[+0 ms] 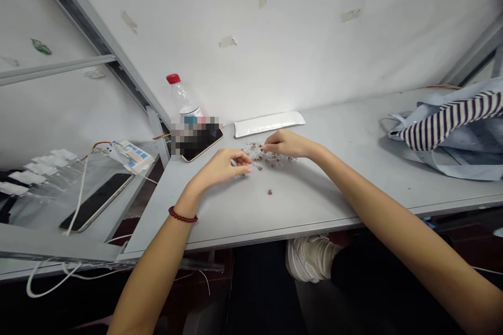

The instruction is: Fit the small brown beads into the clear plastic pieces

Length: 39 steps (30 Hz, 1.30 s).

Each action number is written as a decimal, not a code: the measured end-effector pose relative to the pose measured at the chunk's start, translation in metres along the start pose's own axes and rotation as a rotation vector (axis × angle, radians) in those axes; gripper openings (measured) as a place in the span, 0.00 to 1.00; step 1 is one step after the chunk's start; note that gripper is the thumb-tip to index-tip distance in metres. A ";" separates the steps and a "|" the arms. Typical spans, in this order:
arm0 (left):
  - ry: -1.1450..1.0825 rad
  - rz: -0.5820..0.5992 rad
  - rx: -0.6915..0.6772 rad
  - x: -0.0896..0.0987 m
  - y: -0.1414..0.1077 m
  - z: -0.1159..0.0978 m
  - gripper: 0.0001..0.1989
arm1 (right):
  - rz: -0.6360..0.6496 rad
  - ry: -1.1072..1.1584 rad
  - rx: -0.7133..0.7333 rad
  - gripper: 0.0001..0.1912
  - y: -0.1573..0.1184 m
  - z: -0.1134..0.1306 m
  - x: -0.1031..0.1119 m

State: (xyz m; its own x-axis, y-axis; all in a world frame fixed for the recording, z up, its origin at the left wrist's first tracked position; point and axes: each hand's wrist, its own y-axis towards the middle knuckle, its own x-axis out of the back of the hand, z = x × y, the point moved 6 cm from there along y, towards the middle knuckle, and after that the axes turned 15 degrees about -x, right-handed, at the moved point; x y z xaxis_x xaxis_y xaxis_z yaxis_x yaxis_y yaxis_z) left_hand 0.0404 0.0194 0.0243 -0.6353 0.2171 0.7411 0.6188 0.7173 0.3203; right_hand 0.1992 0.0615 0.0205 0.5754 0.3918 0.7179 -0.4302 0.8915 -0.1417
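Several small clear pieces with brown ends [275, 159] lie in a loose pile on the grey table [236, 214]. My left hand [226, 165] is at the pile's left edge, its fingers apart and curved, with nothing visible between them. From the right, my right hand [288, 144] reaches over the back of the pile. Its thumb and forefinger are pinched together on a small brown-ended piece [262, 148]. One brown bit [270, 192] lies apart, nearer the table's front edge.
Behind the pile lies a white packet [269, 123]. A phone [204, 141] and a red-capped bottle [183, 97] are at the back left. A striped bag [451, 125] sits at the right. Further left are a power strip [131, 156] and another phone [98, 201].
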 end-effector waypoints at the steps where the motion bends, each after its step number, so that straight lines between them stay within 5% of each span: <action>1: -0.018 0.041 -0.027 -0.008 0.001 -0.006 0.07 | 0.027 -0.017 0.032 0.18 -0.001 0.002 -0.002; 4: -0.031 0.176 -0.112 -0.033 0.002 -0.024 0.07 | 0.040 -0.044 0.102 0.13 -0.002 0.005 -0.003; 11: 0.079 0.288 -0.221 -0.057 0.000 -0.042 0.02 | -0.244 0.017 0.140 0.09 0.004 0.000 0.008; 19: 0.077 0.244 -0.186 -0.051 0.002 -0.035 0.09 | -0.214 -0.096 0.148 0.08 0.012 -0.002 -0.007; 25: 0.122 0.086 -0.094 -0.029 0.005 -0.015 0.06 | -0.355 -0.073 0.093 0.09 0.046 -0.002 0.014; 32: 0.156 0.025 -0.048 -0.025 0.006 -0.001 0.05 | -0.097 -0.357 0.038 0.27 0.101 0.012 -0.007; 39: 0.150 -0.076 -0.065 -0.018 0.008 -0.002 0.05 | -0.047 -0.291 0.043 0.09 0.117 0.005 -0.013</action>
State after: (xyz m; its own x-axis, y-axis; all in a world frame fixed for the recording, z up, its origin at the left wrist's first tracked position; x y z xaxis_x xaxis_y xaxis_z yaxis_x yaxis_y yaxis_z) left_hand 0.0580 0.0199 0.0152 -0.6080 0.0589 0.7917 0.6032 0.6826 0.4125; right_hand 0.1385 0.1598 -0.0020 0.3741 0.2632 0.8892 -0.4410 0.8940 -0.0791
